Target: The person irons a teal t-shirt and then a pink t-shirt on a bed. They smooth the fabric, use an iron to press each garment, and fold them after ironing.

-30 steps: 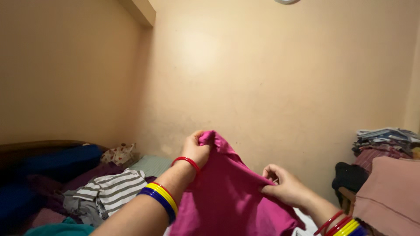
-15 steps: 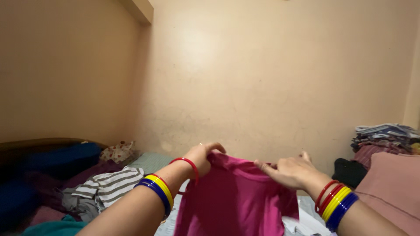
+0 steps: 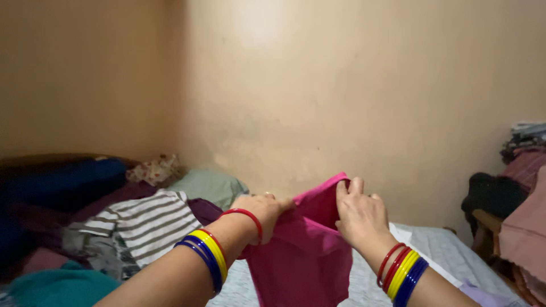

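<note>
Both my hands hold up a magenta garment (image 3: 304, 258) in front of me, above the bed. My left hand (image 3: 263, 210) grips its upper left edge with the fingers closed over the cloth. My right hand (image 3: 359, 215) pinches the top right edge, fingers folded over the fabric, close to the left hand. The cloth hangs down between my forearms. Red, yellow and blue bangles sit on both wrists.
A striped grey-and-white garment (image 3: 149, 224) lies on a heap of clothes at the left, with a pale green pillow (image 3: 210, 186) behind it. The bed sheet (image 3: 449, 253) stretches to the right. Stacked clothes (image 3: 526, 165) and a dark bundle (image 3: 493, 196) stand at the right.
My hands have dropped lower and come closer together, bunching the top of the magenta garment. The view has tilted slightly down toward the bed.
</note>
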